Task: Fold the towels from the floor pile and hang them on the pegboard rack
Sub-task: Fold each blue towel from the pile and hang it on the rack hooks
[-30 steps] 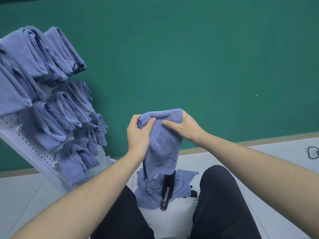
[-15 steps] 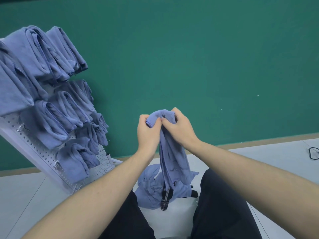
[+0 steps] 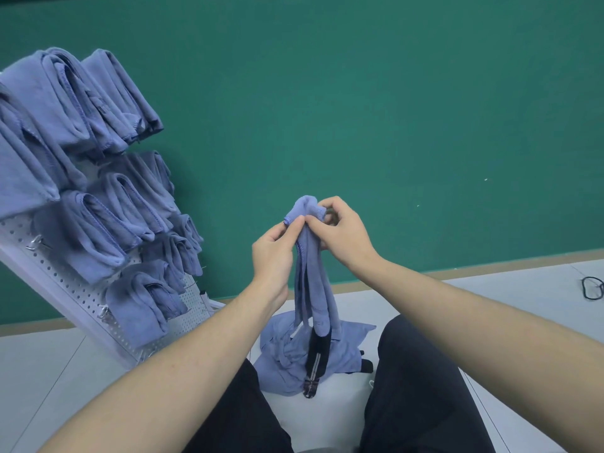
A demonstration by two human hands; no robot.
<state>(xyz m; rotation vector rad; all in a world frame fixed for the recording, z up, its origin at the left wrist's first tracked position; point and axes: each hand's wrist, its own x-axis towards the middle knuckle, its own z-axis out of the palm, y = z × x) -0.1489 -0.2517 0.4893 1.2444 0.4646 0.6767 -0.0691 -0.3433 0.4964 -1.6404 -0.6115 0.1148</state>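
Head view: pegboard rack [image 3: 62, 282], left of the held towel [image 3: 310, 273], carries rows of folded blue towels [image 3: 98, 223] (its left part cut off). Left hand [image 3: 273, 256] and right hand [image 3: 343, 235] both pinch the held towel's bunched top; it hangs narrow above the floor pile [image 3: 287, 354], between dark-trousered knees. A black strap [image 3: 314, 361] on the pile is hard to identify.

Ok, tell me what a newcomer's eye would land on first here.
First, the blue towel held up in the middle, its top pinched by the left hand and right hand. Next, the white pegboard rack at left, crowded with folded towels. Below the hands, a small towel pile lies on the floor.
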